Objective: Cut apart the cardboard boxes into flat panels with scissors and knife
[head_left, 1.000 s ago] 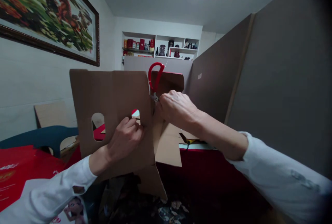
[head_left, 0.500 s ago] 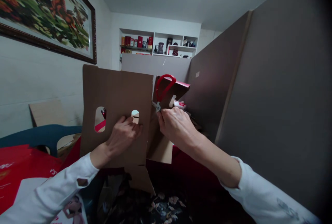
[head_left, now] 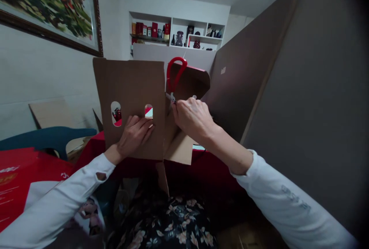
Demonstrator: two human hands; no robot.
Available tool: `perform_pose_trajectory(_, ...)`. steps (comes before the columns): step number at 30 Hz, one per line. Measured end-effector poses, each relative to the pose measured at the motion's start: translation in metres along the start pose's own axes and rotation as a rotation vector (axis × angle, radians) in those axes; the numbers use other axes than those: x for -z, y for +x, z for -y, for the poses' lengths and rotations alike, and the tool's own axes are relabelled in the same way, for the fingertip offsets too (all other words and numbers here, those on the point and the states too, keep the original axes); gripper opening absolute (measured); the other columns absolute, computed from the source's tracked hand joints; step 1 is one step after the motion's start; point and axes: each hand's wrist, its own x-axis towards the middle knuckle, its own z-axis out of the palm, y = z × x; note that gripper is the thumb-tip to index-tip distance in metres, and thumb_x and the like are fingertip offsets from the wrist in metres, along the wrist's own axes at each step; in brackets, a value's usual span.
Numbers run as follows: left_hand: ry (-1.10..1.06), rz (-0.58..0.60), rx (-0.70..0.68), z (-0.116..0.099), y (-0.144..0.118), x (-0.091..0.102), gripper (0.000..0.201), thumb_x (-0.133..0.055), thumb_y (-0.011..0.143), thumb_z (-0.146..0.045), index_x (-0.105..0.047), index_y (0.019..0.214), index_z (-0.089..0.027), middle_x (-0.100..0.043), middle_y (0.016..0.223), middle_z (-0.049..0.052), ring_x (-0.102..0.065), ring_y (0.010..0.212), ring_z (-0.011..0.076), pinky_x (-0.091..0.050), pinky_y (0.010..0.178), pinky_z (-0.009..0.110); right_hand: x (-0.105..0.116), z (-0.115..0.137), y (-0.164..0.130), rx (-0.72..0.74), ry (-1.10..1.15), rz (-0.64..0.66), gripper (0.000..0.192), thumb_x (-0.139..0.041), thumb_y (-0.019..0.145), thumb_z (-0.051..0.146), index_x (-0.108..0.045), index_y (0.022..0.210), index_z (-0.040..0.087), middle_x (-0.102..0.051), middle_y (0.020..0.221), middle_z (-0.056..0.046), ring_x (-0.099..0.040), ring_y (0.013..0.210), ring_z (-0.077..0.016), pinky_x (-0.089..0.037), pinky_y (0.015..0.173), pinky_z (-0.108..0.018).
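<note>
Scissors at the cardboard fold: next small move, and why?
Probably one more short snip down the fold. The right hand holds the scissors at the top of the crease, red handle up, while the left hand presses the cardboard panel flat.

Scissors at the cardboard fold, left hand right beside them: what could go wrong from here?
1. The left hand presses the cardboard panel close to the scissors; a slip could nick a finger.
2. The right hand seems to hold them near the pivot, not the red loop, so its grip may twist.
</note>
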Motion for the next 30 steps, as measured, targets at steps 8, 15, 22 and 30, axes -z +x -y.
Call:
perform_pose_trajectory(8,-0.096,-0.002,0.046,0.007,-0.027,-0.015,0.057,-0.062,0.095,-0.017,-0.041,0.148,-0.016,-0.066,0.13,0.017,-0.063,0.112,0.0287,-0.051,0.093,0.041,-0.013,0.003,0.003,0.041,0.006,0.018,0.042,-0.038,0.104,0.025,-0.074,0.086,0.013,-0.075,0.08,-0.016,-0.074,0.076,-0.0267,-0.038,0.054,-0.029)
perform_pose_trajectory(15,-0.166,-0.16,0.29,0.007,0.022,0.012,0.061,-0.066,0.094,-0.027,-0.041,0.149,-0.025,-0.056,0.141,0.016,-0.054,0.131,0.0313,-0.047,0.107,0.048,-0.007,0.01,0.002,0.034,-0.001,0.086,0.042,-0.038,0.105,0.025,-0.074,0.087,0.013,-0.075,0.082,-0.016,-0.075,0.077,-0.0254,-0.041,0.055,-0.027)
perform_pose_trajectory(22,0.081,-0.118,0.37,0.055,0.124,0.017,0.045,-0.038,0.103,-0.044,-0.066,0.122,-0.015,-0.07,0.113,0.018,-0.062,0.113,0.0364,-0.045,0.098,0.052,0.0,0.008,0.001,0.036,-0.023,0.124,0.039,-0.039,0.104,0.025,-0.073,0.087,0.015,-0.076,0.086,-0.015,-0.075,0.079,-0.0282,-0.04,0.056,-0.03)
perform_pose_trajectory(30,0.236,-0.059,0.374,0.043,0.151,0.018,0.049,-0.028,0.105,-0.045,-0.062,0.079,-0.02,-0.068,0.078,0.012,-0.061,0.076,0.0284,-0.038,0.072,0.041,0.011,0.004,0.005,0.064,-0.054,0.201,0.039,-0.038,0.102,0.022,-0.072,0.085,0.015,-0.075,0.086,-0.016,-0.072,0.08,-0.0255,-0.041,0.059,-0.03)
